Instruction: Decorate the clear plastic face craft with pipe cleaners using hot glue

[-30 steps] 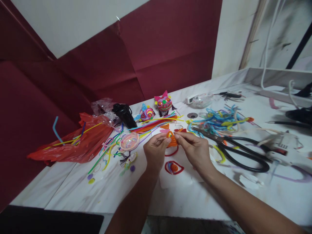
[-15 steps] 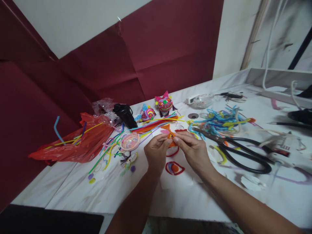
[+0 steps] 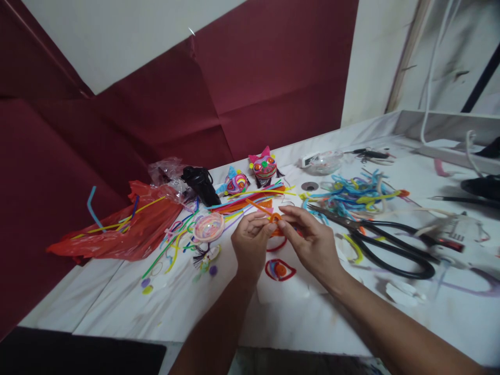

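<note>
As left hand (image 3: 250, 244) and right hand (image 3: 314, 240) pinch, orange strand (image 3: 275, 216) lies between.

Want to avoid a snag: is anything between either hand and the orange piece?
Nothing visible: the left hand and right hand both touch the orange piece directly. The scissors lie off to the right.

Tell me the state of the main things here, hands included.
Orange piece, held up, one strand jutting out.
Left hand, grip closed on orange piece.
Right hand, at that piece; whether grip is closed, unclear.
Red plastic bag, crumpled.
Blue and yellow strands, tangled.
Black-handled scissors, lying flat; blade opening unclear.
Red-rimmed eye, flat on white paper.
Pink-eared figure, upright.
</note>
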Demonstrator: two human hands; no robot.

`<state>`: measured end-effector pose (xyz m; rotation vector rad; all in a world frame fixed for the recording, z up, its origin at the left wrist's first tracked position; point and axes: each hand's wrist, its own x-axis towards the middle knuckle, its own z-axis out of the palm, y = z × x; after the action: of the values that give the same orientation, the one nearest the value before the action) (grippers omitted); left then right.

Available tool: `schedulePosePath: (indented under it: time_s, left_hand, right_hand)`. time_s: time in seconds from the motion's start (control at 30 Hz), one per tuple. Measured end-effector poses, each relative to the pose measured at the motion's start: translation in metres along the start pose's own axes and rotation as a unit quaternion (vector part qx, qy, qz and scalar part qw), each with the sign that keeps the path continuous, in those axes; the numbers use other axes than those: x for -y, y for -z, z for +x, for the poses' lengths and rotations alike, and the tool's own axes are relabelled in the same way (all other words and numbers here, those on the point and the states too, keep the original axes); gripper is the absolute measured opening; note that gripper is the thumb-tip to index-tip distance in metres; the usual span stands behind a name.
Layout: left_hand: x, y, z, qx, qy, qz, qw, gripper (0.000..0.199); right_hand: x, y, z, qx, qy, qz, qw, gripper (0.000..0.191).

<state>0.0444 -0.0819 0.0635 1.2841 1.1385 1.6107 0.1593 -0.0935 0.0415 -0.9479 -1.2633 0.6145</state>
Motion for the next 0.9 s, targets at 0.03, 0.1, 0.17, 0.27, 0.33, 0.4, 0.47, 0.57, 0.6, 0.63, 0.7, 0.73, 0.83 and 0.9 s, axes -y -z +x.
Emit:
schedulePosePath:
  time_s: [0.03,0.1,0.17,0.27,0.33,0.4,0.47,0.57,0.6,0.63,0.7,0.73,0.83,0.9]
  left_hand:
    - [0.0,0.0,0.0,0.0,-0.001,0.003,1.0,0.027]
    - [-0.001,0.0,0.0,0.001,-0.007,0.008,1.0,0.027]
    - [-0.001,0.0,-0.001,0.003,-0.018,0.013,1.0,0.025]
    - [0.001,0.001,-0.001,-0.001,-0.039,0.017,0.999,0.023]
    - [0.001,0.001,-0.001,-0.006,-0.047,0.012,0.999,0.024]
    - [0.0,0.001,-0.001,-0.01,-0.048,0.005,0.999,0.024]
    - [-0.001,0.0,-0.001,-0.011,-0.046,0.0,0.999,0.025]
    - [-0.002,-0.002,-0.002,-0.013,-0.033,-0.022,0.999,0.029]
    - [-0.001,-0.003,-0.002,-0.015,-0.023,-0.035,0.999,0.03]
    - [0.0,-0.004,-0.002,-0.014,-0.011,-0.048,0.999,0.031]
    - [0.003,-0.004,-0.001,-0.009,0.016,-0.067,0.998,0.032]
    - [0.005,-0.004,-0.001,-0.002,0.029,-0.072,0.997,0.031]
    - [0.01,-0.001,0.0,0.041,0.049,-0.083,0.995,0.025]
    - [0.012,0.002,0.001,0.077,0.045,-0.091,0.992,0.024]
  right_hand:
    - [0.0,0.001,0.0,0.0,0.018,-0.03,0.999,0.029]
    - [0.001,0.003,0.0,-0.007,0.064,-0.084,0.994,0.028]
    - [0.001,0.004,-0.001,-0.016,0.108,-0.127,0.986,0.027]
    - [-0.001,0.005,-0.001,-0.025,0.154,-0.173,0.972,0.026]
    - [-0.002,0.005,0.0,-0.032,0.183,-0.189,0.964,0.025]
    - [-0.003,0.005,0.001,-0.042,0.216,-0.193,0.956,0.024]
    - [-0.003,0.005,0.001,-0.05,0.244,-0.19,0.95,0.023]
    - [-0.001,0.005,0.002,-0.053,0.252,-0.181,0.949,0.021]
    - [-0.001,0.005,0.001,-0.054,0.248,-0.176,0.951,0.02]
    - [-0.001,0.005,0.001,-0.054,0.241,-0.169,0.954,0.019]
    - [-0.001,0.005,0.001,-0.052,0.219,-0.151,0.963,0.017]
    - [-0.001,0.006,0.0,-0.05,0.204,-0.14,0.968,0.017]
    - [-0.003,0.005,0.001,-0.041,0.155,-0.095,0.983,0.016]
    - [-0.004,0.005,0.001,-0.033,0.124,-0.064,0.99,0.017]
